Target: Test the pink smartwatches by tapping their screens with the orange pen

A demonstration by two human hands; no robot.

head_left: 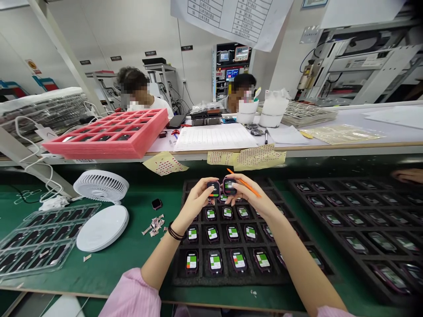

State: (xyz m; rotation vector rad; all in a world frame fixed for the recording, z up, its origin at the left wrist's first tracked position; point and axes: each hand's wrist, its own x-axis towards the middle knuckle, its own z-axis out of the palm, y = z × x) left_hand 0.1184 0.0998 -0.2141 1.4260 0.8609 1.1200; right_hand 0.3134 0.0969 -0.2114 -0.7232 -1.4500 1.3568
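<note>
Fingers of left hand [194, 202] clamp one rounded-square glossy smartwatch [214, 189]; fingers of right hand [251, 196] clamp second smartwatch [229, 186] and thin orange stick [246, 184], just above black foam tray [198, 280] with square pockets.

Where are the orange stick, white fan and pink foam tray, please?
orange stick [248, 186]: head view, its middle.
white fan [101, 186]: head view, its grille.
pink foam tray [95, 149]: head view, its front wall.
</note>
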